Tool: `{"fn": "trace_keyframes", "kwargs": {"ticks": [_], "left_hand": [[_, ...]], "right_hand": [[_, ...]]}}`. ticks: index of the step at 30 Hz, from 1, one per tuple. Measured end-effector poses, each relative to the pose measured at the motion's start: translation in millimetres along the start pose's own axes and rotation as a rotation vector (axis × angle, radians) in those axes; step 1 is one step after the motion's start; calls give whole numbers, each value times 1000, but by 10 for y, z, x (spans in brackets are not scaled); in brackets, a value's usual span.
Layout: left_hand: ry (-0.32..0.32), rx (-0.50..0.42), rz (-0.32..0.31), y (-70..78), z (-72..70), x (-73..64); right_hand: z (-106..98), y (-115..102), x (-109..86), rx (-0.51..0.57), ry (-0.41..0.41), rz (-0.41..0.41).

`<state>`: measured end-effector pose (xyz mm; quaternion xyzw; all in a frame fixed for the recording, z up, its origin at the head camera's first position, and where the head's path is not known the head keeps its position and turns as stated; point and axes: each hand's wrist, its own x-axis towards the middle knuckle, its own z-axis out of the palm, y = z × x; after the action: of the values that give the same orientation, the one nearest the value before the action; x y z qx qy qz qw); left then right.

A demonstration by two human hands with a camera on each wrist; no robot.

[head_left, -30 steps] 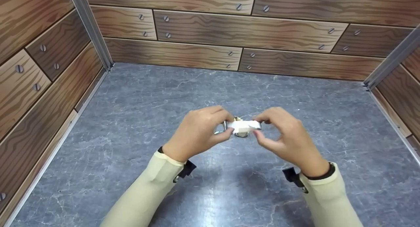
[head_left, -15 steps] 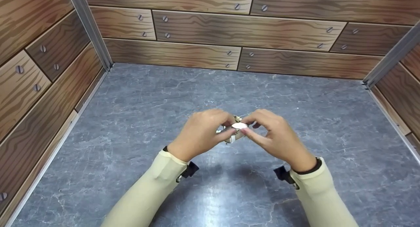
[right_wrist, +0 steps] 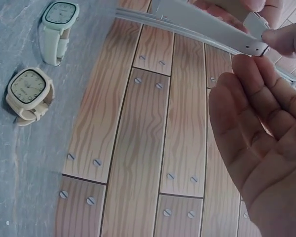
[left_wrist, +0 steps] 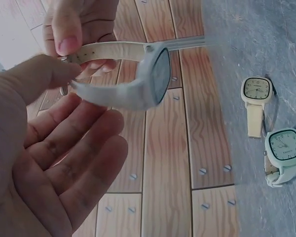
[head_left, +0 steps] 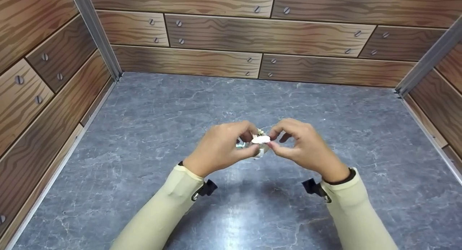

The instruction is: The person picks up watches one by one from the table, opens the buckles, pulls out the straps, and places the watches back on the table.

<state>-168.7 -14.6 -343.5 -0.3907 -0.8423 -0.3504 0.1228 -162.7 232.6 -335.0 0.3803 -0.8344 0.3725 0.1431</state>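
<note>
A white wristwatch (head_left: 260, 139) with a squarish face is held up between both hands, its strap bent into a loop. My left hand (head_left: 225, 143) pinches the strap's buckle end between thumb and fingers, close to the metal buckle (left_wrist: 64, 89). At the other strap end, punched with small holes, my right hand (head_left: 301, 145) pinches with thumb and fingertips. The watch face (left_wrist: 161, 75) is turned side-on in the left wrist view. In the head view the fingers hide much of the strap.
On the grey marbled table (head_left: 173, 109) lie a cream watch (right_wrist: 28, 90) and a mint-green watch (left_wrist: 286, 145), partly behind the hands in the head view. Wood-patterned walls (head_left: 216, 33) enclose the table at the back and sides.
My right hand has come left, nearer the left hand, and the white watch's strap has gone from stretched across to bent round. Over the last half second the hands have shifted only slightly.
</note>
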Motion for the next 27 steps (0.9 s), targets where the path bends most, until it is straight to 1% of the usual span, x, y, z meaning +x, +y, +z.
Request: {"fn": "trace_keyframes", "kwargs": {"ticks": [2,4,7,9,14,19,24,27], "left_hand": [[3,-7,-1,5,8,-1],[14,-8,13,9,17,1],[38,10,36,10,29,3],[50,32,47,14,31,2],[60,52,63,35,32,-1],[63,69,88,55,37,6],[84,54,145,65,43,5],[89,35,164,67,49,4]], "right_hand": [[7,-10,12,4,-9,6],[22,-21,22,5,-16,18],[47,-34,28,-14,-21,41],[61,-43,32,-38,-19,42],[79,-82,43,-111,0,-17],[98,-108,48,-144,13,-65],[112,-108,48,-145,22,-106],[115,-113,33,-117,30,-122]]}}
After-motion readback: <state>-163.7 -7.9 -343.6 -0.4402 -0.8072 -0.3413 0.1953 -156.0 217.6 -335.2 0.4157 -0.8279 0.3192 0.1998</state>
